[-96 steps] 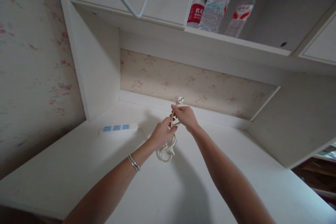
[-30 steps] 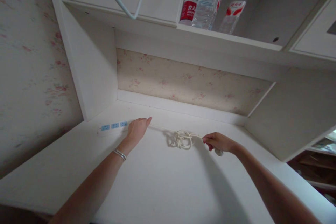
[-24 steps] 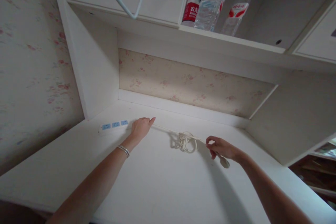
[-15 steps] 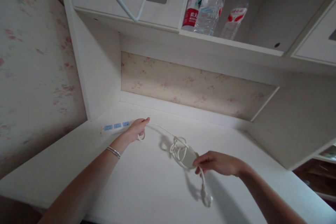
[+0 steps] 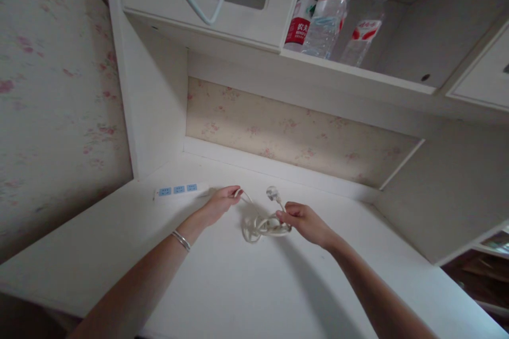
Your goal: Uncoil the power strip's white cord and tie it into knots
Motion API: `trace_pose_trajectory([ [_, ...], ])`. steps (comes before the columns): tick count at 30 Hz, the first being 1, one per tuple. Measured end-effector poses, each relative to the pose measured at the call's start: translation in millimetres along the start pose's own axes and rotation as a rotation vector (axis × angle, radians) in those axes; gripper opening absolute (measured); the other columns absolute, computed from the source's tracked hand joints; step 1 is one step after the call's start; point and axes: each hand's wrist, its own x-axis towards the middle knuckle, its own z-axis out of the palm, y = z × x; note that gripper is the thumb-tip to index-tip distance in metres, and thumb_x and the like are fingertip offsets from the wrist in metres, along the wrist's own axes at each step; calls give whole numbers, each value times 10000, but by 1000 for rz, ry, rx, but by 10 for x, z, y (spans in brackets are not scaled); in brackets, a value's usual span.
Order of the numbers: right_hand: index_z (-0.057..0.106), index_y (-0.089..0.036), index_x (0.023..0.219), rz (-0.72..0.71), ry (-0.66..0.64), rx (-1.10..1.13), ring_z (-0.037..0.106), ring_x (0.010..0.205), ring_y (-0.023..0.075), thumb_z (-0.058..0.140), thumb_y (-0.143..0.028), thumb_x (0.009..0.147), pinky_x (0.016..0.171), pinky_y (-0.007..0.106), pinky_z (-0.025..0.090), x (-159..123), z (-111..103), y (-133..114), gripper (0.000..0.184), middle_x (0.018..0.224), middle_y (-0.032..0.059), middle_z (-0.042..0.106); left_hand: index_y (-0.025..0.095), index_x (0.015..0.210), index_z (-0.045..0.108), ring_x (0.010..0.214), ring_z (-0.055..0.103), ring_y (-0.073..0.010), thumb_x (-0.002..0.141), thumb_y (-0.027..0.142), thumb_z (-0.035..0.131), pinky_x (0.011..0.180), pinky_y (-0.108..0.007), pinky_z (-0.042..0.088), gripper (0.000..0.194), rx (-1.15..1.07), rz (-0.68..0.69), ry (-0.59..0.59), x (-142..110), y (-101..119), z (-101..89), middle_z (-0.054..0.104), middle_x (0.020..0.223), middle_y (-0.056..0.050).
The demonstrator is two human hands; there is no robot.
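Observation:
A white power strip (image 5: 178,190) with blue socket faces lies at the left on the white desktop. My left hand (image 5: 222,202), just right of the strip, pinches its white cord near a small loop. Between the hands the cord (image 5: 262,226) hangs in a tangled bundle low over the desk. My right hand (image 5: 304,220) is closed on the cord close to the plug end, with part of the bundle under its fingers. The plug (image 5: 272,193) sticks up above that hand and points away from me.
Above the desk, a cabinet shelf (image 5: 358,71) holds several plastic bottles (image 5: 328,16). A pale blue bent rod (image 5: 207,16) hangs before the cabinet door at upper left. Side panels (image 5: 159,95) and a low back ledge (image 5: 278,161) bound the desktop (image 5: 238,286).
My right hand has moved up and left, and the plug has swung from hanging below it to standing above it. My left hand has shifted slightly right along the cord.

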Motion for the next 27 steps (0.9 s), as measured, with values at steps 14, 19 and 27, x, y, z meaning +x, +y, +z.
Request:
trace_pose_trajectory([
  [14, 522, -176, 689, 67, -131, 614, 419, 404, 70, 522, -581, 780, 428, 195, 331, 495, 615, -232, 415, 495, -45, 508, 134, 877, 626, 530, 418, -108, 836, 570, 333, 519, -222, 309, 526, 172, -94, -14, -58, 109, 113, 533, 615, 14],
  [19, 558, -168, 702, 67, -33, 597, 428, 418, 77, 517, -585, 781, 421, 198, 347, 571, 685, -204, 426, 506, -33, 507, 155, 809, 645, 667, 494, -118, 776, 383, 525, 611, -224, 361, 261, 107, 33, -192, -219, 357, 67, 609, 759, -3],
  [27, 614, -150, 709, 140, 36, 559, 411, 385, 76, 582, -513, 748, 369, 198, 326, 711, 744, -159, 366, 504, -23, 529, 116, 888, 654, 798, 605, -190, 745, 362, 586, 724, -273, 428, 293, 116, 4, -314, -326, 460, 167, 681, 854, -78],
])
